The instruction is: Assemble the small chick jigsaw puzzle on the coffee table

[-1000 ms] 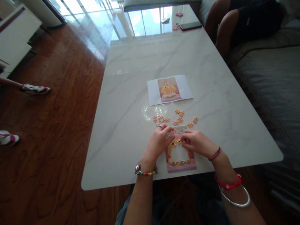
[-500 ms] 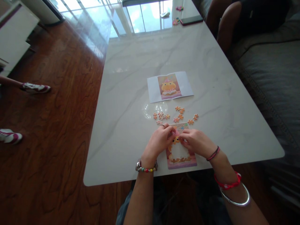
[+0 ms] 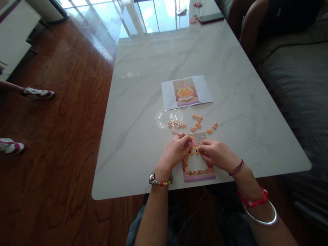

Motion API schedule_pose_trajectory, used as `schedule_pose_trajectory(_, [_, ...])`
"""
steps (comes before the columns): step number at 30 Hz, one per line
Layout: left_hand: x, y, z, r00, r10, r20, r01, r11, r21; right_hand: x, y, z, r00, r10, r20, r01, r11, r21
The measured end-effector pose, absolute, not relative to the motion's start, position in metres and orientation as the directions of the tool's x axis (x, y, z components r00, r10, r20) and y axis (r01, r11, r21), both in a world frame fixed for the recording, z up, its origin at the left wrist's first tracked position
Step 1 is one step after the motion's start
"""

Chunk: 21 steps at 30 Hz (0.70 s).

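A partly filled jigsaw puzzle [image 3: 200, 178] lies at the near edge of the table, with a white gap in its middle. My left hand [image 3: 176, 148] rests over its upper left side, fingers curled together. From the right, my right hand [image 3: 216, 153] reaches over the other side with fingers bent and pinched, close to the two dark eyes in the picture. Anything between the fingertips of either hand is hidden. Beyond the puzzle lie several loose orange puzzle pieces [image 3: 197, 125], with more puzzle pieces [image 3: 176, 123] to the left and a joined few [image 3: 209, 131] to the right.
A creased paper sheet [image 3: 202, 89] printed with a yellow animal and a cake lies behind the pieces on the white marbled table [image 3: 133, 136]. Far off is a dark phone [image 3: 211, 18]. A person sits on the grey sofa [image 3: 294, 71]; another person's shoes [image 3: 38, 93] show at left.
My right hand has shifted slightly right, showing more of the eyes in the puzzle. My left hand stays nearly in place. The view has tilted slightly.
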<state>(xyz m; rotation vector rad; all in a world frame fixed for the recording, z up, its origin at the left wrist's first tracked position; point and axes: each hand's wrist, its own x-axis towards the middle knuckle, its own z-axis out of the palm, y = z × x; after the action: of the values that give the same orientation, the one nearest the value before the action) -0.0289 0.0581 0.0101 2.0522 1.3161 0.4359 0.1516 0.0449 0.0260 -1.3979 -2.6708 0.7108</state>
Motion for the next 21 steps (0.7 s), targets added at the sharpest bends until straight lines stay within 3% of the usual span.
schedule_pose_trajectory(9, [-0.0286, 0.0569, 0.0093, 0.451, 0.889, -0.080, 0.698, -0.296, 0.652, 0.1594, 0.0450, 0.0260, -0.535, 0.838, -0.105, 0.728, 0.394, -0.562])
schedule_pose_trajectory(21, [-0.0265, 0.0568, 0.0090, 0.446, 0.889, -0.106, 0.728, -0.292, 0.620, 0.1600, 0.0453, 0.0230, -0.532, 0.839, -0.116, 0.744, 0.398, -0.537])
